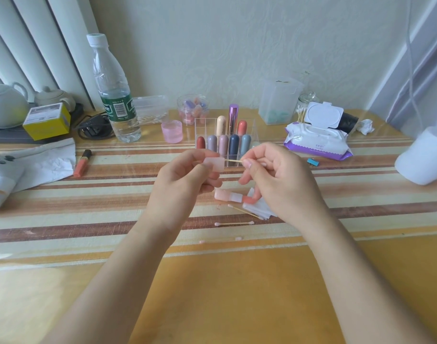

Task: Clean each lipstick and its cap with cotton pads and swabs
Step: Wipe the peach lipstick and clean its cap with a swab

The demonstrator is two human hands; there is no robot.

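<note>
Above the middle of the tabletop [212, 294] the left hand [185, 181] pinches a pale pink see-through cap [214, 164] between thumb and curled fingers, its open end turned to the right; the right hand [274, 180] grips a swab [233, 160] between thumb and forefinger, the other fingers loosely bent, and the wooden stick runs level into the mouth of the cap; the swab's tip inside the cap cannot be made out; under the hands, on the striped cloth, the open lipstick [233, 197] lies on its side with its coral end to the right, resting partly on a small heap of white cotton pads [258, 207]; just nearer the front edge lie used swabs [233, 223], their tips stained pink; behind the hands, toward the back edge, a clear rack [201, 122] holds capped lipsticks [223, 142] upright in two rows; left of the rack stand a small pink jar [172, 131] and a water bottle [115, 95]; another lipstick [82, 163] lies flat near the left edge beside a crumpled sheet of paper [48, 160]; toward the back right corner sits a pack of wipes [316, 137] with its lid flipped up; a white paper roll [423, 157] stands at the right edge.
</note>
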